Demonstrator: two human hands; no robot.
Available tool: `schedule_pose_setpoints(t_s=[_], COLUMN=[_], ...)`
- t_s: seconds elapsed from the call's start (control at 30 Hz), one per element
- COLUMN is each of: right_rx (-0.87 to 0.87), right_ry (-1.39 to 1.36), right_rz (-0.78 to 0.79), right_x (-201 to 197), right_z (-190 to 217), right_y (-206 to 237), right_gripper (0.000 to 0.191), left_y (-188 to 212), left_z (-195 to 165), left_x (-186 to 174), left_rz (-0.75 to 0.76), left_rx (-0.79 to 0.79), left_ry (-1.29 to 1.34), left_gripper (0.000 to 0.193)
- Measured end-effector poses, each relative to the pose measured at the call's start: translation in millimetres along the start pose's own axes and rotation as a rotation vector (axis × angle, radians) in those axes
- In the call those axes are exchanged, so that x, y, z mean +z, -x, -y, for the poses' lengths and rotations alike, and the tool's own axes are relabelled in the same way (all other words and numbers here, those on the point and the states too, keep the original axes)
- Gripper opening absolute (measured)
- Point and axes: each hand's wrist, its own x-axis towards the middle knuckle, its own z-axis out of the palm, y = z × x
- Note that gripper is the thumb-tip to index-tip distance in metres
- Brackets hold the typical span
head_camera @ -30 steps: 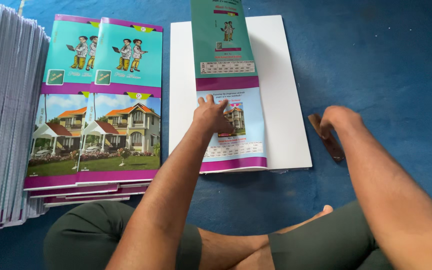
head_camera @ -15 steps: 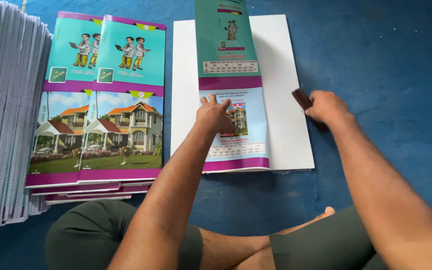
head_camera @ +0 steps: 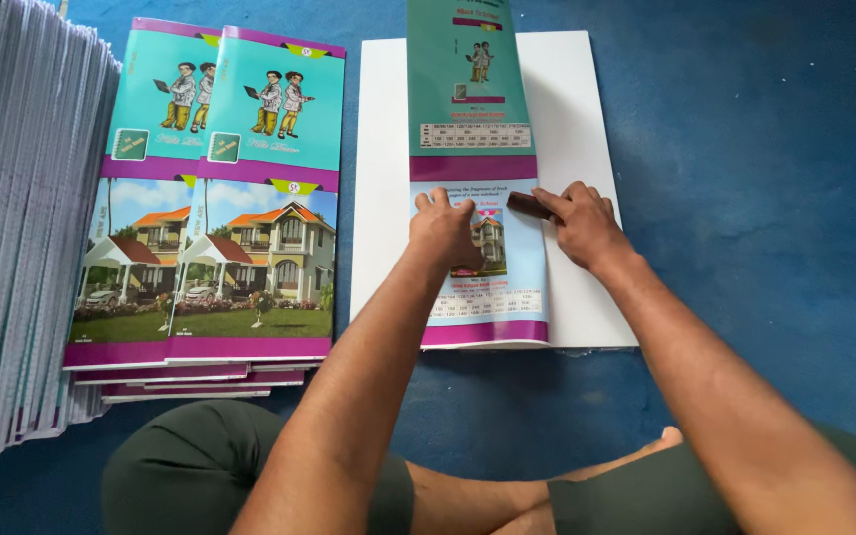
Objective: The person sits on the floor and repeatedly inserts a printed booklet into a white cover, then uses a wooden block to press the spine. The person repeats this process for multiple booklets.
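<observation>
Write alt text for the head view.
The left hand presses a folded printed cover sheet onto a white rectangular board while the right hand holds a small dark brown block against it.

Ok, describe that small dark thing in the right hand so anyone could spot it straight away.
Start at the white board on the blue floor, then the printed cover sheet lying on it. At that sheet's right edge, the right hand presses a small dark brown block, the only plain dark piece among the bright printed covers.
</observation>
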Motion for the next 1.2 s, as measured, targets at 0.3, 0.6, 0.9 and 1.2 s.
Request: schedule_pose_setpoints(t_s=[0.3, 0.6, 0.9, 1.2], right_rx=[-0.01, -0.022, -0.013, 0.127], right_ry=[0.023, 0.024, 0.036, 0.02], right_rz=[-0.146, -0.219, -0.191, -0.072], right_x=[21.5, 22.6, 23.7, 13.1], right_z=[-10.6, -24.5, -29.2, -23.2], right_y=[-35.1, -92.9, -141.2, -191.2], right_gripper=[0.048, 0.044, 0.048, 0.049], left_y=[-2.2, 0.5, -7.8, -21.2], left_z=[-2.2, -1.8, -4.5, -20.5], left_x=[-3.9, -6.5, -6.6, -7.5], left_rz=[0.06, 0.008, 0.114, 0.249], left_rx=[-0.011, 0.013, -0.026, -0.082], left_ry=[0.001, -0.003, -0.058, -0.212], left_gripper=[0.089, 0.082, 0.089, 0.12])
